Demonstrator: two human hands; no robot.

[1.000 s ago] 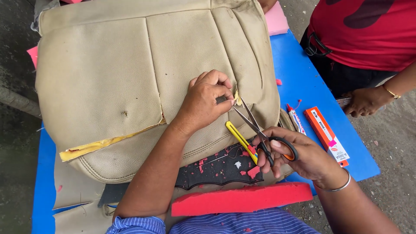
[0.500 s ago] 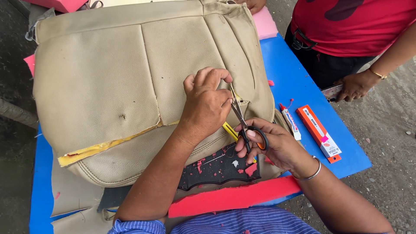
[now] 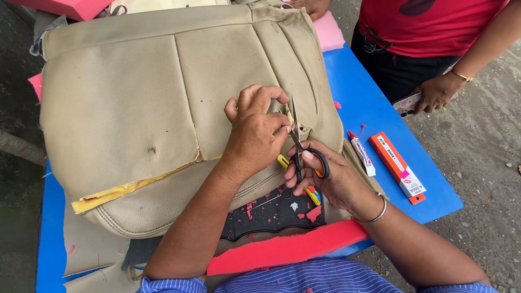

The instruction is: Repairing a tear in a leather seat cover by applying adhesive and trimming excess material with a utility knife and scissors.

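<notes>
A: Where was the seat cover (image 3: 141,108), and what did the hands do on it?

B: The beige cover lay on the blue table (image 3: 380,114) and took most of it. The left hand (image 3: 255,133) rested on the right part of the cover, near its right edge. Its fingers were curled close and pinched a small fold of the cover's material at the tips.

A: And the right hand?

B: The right hand (image 3: 334,176) was just beside the cover's lower right edge, below the left hand. It held scissors (image 3: 301,146) with orange handles, fingers through the loops. The blades pointed up to the pinched place and were almost closed, only a narrow gap; I could not tell if they touched the material.

A: What else lay near the cover?

B: At the cover's front edge there was a black piece (image 3: 271,214) with red crumbs, and in front of that a red foam strip (image 3: 282,252). A yellow tool (image 3: 310,194) lay under the right hand, mostly hidden. To the right of the cover lay a white tube (image 3: 362,154) and an orange box (image 3: 396,167), side by side, apart from each other. Beyond them stood another person in a red shirt (image 3: 429,27), one hand holding a phone (image 3: 408,103).
</notes>
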